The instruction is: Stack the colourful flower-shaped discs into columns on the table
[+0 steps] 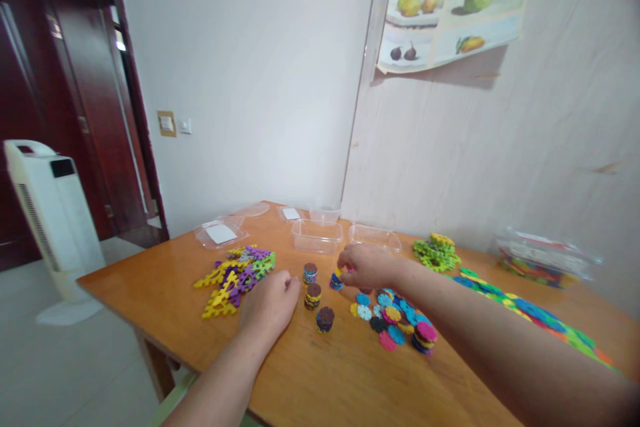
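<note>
Brown-topped stacks of small discs (313, 296) stand on the tabletop (295, 377) just right of the curled left hand (273, 297); whether its fingers hold anything, I can't tell. The right hand (367, 265) is at a blue-sided stack (336, 282); whether its fingers grasp a disc is unclear.

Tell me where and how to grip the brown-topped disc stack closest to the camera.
Probably best pinched across opposite sides, low down, coming from the near side. The stack stands upright like a short cylinder, with bare tabletop in front and another brown-topped stack behind.
</note>
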{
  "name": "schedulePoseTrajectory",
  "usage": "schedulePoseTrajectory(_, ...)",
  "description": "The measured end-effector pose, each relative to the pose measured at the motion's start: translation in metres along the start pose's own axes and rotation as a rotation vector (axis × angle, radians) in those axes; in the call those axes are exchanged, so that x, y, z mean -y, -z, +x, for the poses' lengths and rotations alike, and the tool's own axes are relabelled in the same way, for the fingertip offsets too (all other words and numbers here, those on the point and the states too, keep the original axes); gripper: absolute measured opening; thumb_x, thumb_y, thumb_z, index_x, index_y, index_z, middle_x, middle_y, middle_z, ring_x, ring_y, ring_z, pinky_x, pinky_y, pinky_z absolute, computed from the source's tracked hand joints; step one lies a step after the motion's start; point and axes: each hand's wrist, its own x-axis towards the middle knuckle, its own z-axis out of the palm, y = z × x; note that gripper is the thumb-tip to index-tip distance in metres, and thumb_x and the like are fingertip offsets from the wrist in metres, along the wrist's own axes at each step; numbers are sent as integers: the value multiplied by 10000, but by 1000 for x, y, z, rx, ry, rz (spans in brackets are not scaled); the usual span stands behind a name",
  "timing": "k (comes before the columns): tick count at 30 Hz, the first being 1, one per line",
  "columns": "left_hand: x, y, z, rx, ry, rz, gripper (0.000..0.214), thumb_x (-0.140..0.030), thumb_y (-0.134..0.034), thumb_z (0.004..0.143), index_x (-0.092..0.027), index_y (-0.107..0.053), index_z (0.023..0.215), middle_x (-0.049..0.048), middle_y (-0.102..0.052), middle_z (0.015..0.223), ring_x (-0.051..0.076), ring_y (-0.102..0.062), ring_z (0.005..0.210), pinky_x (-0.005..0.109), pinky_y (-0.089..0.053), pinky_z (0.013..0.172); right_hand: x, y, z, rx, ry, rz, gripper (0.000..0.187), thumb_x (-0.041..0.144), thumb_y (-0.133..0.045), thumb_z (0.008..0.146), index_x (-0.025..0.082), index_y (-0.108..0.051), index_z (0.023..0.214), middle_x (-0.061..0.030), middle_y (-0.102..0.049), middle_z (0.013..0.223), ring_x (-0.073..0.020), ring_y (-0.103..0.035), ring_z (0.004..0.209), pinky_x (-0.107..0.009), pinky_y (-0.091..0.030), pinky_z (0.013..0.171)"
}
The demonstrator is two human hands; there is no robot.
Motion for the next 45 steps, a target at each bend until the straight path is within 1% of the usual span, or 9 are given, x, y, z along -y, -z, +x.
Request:
schedulePoseTrajectory(7,-2,3,-1,0,1,-8,357,-439,-411,923,-220,-515,660,23,-642,697,161,-536,628,308,-167,553,-6,-4,6,77,-19,51,462,391,-620,798,204,-721,1208,-48,-770,773,-223,-713,781,-267,-442,635)
schedulePoseTrajectory(11,-1,1,0,-10,4,-4,357,-443,-412,919,-222,-524,662,20,-644,700,162,-537,628,309,-174,553,-10,-6,4,77,-20,74,641,444,-670,756,212,-630,1352,-68,-773,1014,-234,-708,891,-270,-451,649)
schedulePoseTrajectory(15,-1,1,-1,0,8,-6,350,-440,-418,921,-221,-535,674,22,-653,712,161,-542,631,309,-172,554,-9,-13,9,59,31,45,701,505,-709,714,248,-619,1360,-86,-716,1186,-273,-679,1004,-296,-469,720)
schedulePoseTrajectory(21,0,0,0,-1,0,-1,349,-437,-412,928,-223,-536,682,21,-657,718,155,-537,624,305,-170,559,-2,-20,16,80,42,24,569,483,-709,715,259,-693,1238,-74,-731,1135,-282,-688,976,-294,-463,676)
schedulePoseTrajectory(25,1,-1,0,-3,-5,-1,356,-444,-410,931,-224,-536,681,23,-662,723,156,-534,617,304,-172,560,-3,-17,13,79,20,33,607,472,-712,722,262,-653,1288,-63,-735,1143,-263,-690,979,-281,-462,686)
schedulePoseTrajectory(28,0,0,-1,2,-4,-3,355,-442,-415,929,-222,-533,676,23,-667,729,157,-542,623,302,-174,562,-11,-11,6,80,-24,31,598,451,-680,756,264,-619,1321,-60,-739,1129,-244,-690,951,-277,-457,681)
schedulePoseTrajectory(33,0,0,0,2,5,-5,362,-453,-415,927,-228,-533,670,23,-666,721,169,-560,643,302,-185,559,-31,-6,-8,105,-83,-14,471,429,-706,725,250,-692,1161,-73,-734,1089,-263,-677,937,-288,-439,666)
schedulePoseTrajectory(37,0,-1,1,5,0,6,367,-459,-412,930,-226,-544,678,28,-671,741,171,-567,650,306,-184,556,-37,-11,-19,136,-51,-50,424,465,-724,720,258,-720,1089,-83,-727,1059,-291,-663,984,-303,-437,703)
schedulePoseTrajectory(45,-1,3,-1,21,-6,11,371,-451,-401,940,-228,-567,695,37,-679,765,179,-578,670,299,-198,567,-37,-20,-28,108,-4,-32,250,352,-670,779,242,-740,992,-100,-716,1069,-278,-665,961,-307,-429,726)
